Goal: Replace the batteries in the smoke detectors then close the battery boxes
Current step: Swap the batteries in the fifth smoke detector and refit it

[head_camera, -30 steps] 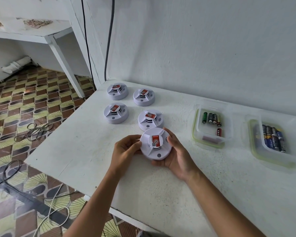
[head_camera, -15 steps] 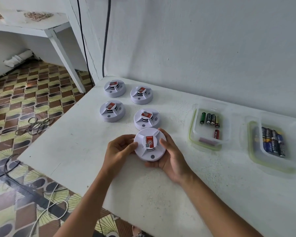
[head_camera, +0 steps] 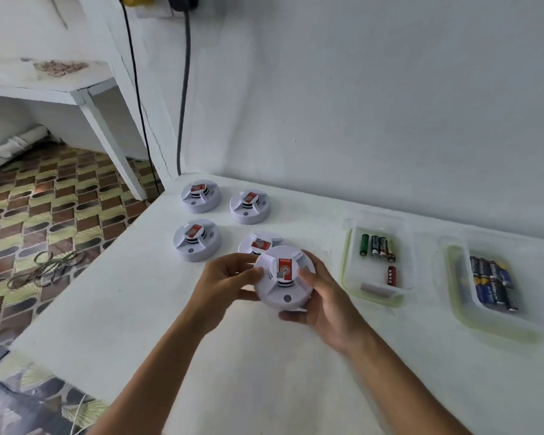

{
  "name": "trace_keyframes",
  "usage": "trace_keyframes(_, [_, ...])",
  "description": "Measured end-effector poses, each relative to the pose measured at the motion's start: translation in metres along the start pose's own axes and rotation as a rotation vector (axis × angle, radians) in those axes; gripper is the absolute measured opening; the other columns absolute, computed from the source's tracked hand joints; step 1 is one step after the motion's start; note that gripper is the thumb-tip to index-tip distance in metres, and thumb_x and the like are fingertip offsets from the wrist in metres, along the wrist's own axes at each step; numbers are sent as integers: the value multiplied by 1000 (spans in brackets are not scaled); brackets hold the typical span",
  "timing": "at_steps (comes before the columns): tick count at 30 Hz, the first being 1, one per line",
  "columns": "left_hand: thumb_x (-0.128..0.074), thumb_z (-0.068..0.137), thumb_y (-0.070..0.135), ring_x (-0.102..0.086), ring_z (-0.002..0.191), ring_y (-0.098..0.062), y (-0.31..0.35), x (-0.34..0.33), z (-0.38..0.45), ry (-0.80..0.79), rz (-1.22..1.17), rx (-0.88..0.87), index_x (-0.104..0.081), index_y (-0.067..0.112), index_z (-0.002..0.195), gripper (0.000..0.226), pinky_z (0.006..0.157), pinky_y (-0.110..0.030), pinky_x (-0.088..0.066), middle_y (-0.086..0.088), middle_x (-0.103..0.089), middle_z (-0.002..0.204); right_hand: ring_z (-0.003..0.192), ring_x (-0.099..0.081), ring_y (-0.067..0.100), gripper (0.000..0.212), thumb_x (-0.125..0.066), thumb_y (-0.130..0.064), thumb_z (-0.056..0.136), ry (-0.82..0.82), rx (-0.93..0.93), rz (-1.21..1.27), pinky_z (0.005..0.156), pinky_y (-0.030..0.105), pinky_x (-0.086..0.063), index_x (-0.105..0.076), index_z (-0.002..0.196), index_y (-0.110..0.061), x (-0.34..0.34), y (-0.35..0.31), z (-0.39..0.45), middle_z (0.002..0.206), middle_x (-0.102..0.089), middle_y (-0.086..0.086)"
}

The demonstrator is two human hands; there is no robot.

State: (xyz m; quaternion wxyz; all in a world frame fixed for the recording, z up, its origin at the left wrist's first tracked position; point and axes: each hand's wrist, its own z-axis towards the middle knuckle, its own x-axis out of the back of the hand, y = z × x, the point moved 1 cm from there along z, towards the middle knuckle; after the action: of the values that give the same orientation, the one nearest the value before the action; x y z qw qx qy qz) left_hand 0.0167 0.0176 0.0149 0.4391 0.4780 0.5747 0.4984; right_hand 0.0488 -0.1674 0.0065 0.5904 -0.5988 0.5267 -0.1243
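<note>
Round white plastic smoke detector [head_camera: 284,279], now raised above the white bench [head_camera: 264,372], gripped between left hand [head_camera: 225,282] and right hand [head_camera: 325,301].

Held smoke detector [head_camera: 284,279]: above the tabletop [head_camera: 264,372], between the left hand [head_camera: 225,285] and the right hand [head_camera: 325,304], in front of the others.
Detector behind it [head_camera: 258,243]: on the tabletop, partly hidden.
Left detector [head_camera: 196,240]: left of the hidden one.
Back pair: far-left detector [head_camera: 200,196] and its right neighbour [head_camera: 249,206], near the wall.
Near container [head_camera: 378,257]: right of the hands, loose batteries [head_camera: 377,245] in it.
Far container [head_camera: 490,287]: further right, packed batteries [head_camera: 493,282] in it.
</note>
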Motion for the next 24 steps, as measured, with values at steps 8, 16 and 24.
trace_keyframes(8, [-64,89,1,-70,83,-35,53,-1,92,-194,142,-3,-69,0,106,18,71,-44,-59,-21,-73,94,129,-41,9,97,-86,-32,68,437,289,-866,102,24,-38,-29,147,-25,-13,-58,38,135,-36,-10])
trace_keyframes(16, [-70,86,7,-70,81,-36,56,-7,159,-210,225,-16,-69,-2,100,17,81,-47,-58,-20,-72,92,102,-52,24,71,-83,-43,57,535,319,-1405,84,40,-50,-52,117,-22,0,-86,96,108,-53,3])
trace_keyframes(24, [-69,76,33,-54,116,-28,22,28,211,-187,1273,-296,-63,17,122,49,95,-39,-47,-4,-63,117,114,-47,28,71,-82,-33,64,575,86,-1440,88,35,-48,-52,128,-22,32,-81,147,118,-48,7])
